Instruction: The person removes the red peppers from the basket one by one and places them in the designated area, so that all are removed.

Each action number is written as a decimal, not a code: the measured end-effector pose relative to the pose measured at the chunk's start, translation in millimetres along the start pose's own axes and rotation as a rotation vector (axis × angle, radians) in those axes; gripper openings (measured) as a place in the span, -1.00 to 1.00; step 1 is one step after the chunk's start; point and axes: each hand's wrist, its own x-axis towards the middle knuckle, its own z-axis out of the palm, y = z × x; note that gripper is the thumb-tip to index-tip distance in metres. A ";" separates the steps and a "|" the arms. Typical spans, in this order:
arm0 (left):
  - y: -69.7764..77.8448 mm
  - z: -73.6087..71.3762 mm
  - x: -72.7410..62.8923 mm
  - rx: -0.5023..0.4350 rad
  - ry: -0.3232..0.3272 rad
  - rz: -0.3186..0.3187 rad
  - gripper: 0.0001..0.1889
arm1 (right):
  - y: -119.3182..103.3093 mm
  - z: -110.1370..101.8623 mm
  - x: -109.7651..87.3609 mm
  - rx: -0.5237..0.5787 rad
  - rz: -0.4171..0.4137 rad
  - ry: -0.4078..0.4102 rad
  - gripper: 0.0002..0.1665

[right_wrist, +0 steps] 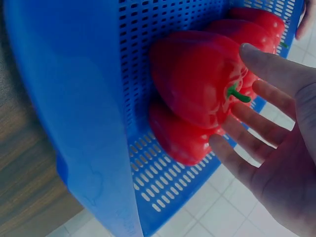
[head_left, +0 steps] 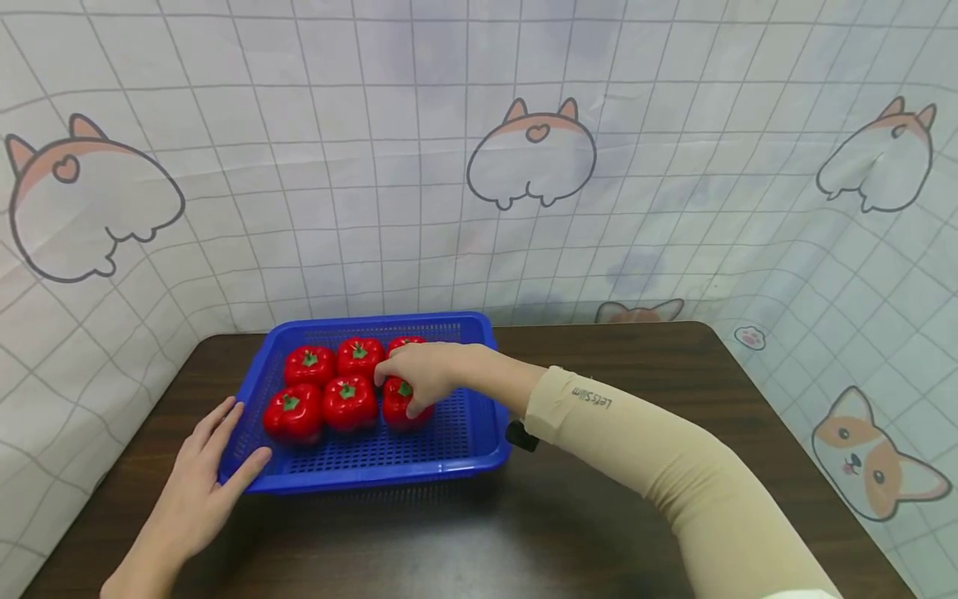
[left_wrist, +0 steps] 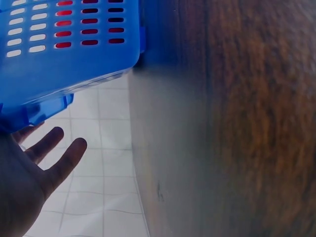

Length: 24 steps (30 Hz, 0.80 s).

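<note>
Watching from my end of the rig: blue basket (head_left: 374,477) on a dark wood-grain table (head_left: 636,358), wall cloth (head_left: 419,166) with a grid and cartoon dogs behind. I count six glossy red peppers (head_left: 349,403) with green stems inside it, two rows of three, grouped toward the basket's left. Right hand (head_left: 427,372) is reaching in over the front right pepper (head_left: 398,412), which sits on the basket floor at the right end of its row. From the right wrist I see the fingers long and spread, thumb well apart from them, a wide grasp around the stem end; how firmly the tips touch, I cannot tell. Its wrist partly hides the back right pepper (head_left: 407,341). A beige sleeve (head_left: 659,449) covers that forearm. Left hand (head_left: 202,474) is at the basket's left front corner, fingers spread wide along the rim, not wrapped around it.
</note>
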 end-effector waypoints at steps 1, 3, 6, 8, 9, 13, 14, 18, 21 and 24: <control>-0.4 -0.5 -0.3 0.002 -0.001 -0.006 -0.26 | -0.5 0.4 1.3 -0.012 0.000 -0.006 -0.35; -0.9 -1.2 -0.6 0.005 -0.003 -0.015 -0.25 | -1.4 1.4 3.8 -0.037 0.003 -0.019 -0.37; -0.8 -2.2 -0.2 0.010 -0.017 -0.022 -0.23 | -2.1 3.2 6.2 -0.069 0.007 -0.032 -0.40; -0.4 -2.5 -0.3 0.014 -0.026 -0.028 -0.22 | -2.6 4.5 7.6 -0.085 0.010 -0.033 -0.41; -0.3 -2.7 -0.6 0.017 -0.030 -0.032 -0.21 | -2.9 5.0 8.1 -0.090 0.010 -0.033 -0.41; 0.7 -2.2 -1.0 0.020 -0.039 -0.039 -0.19 | -3.6 7.7 8.6 -0.106 0.009 -0.034 -0.38; 0.8 -2.1 -1.2 0.017 -0.040 -0.039 -0.18 | -4.3 8.1 8.5 -0.106 0.013 -0.036 -0.37; 0.7 -2.3 -1.0 -0.005 -0.049 -0.047 -0.16 | -7.9 10.2 8.1 -0.121 0.032 -0.051 -0.34; 0.1 -2.5 -0.5 -0.019 -0.054 -0.058 -0.15 | -10.5 11.3 8.0 -0.124 0.042 -0.055 -0.32; -0.4 -1.6 -0.5 -0.022 -0.058 -0.067 -0.15 | -11.1 11.8 6.9 -0.121 0.044 -0.054 -0.33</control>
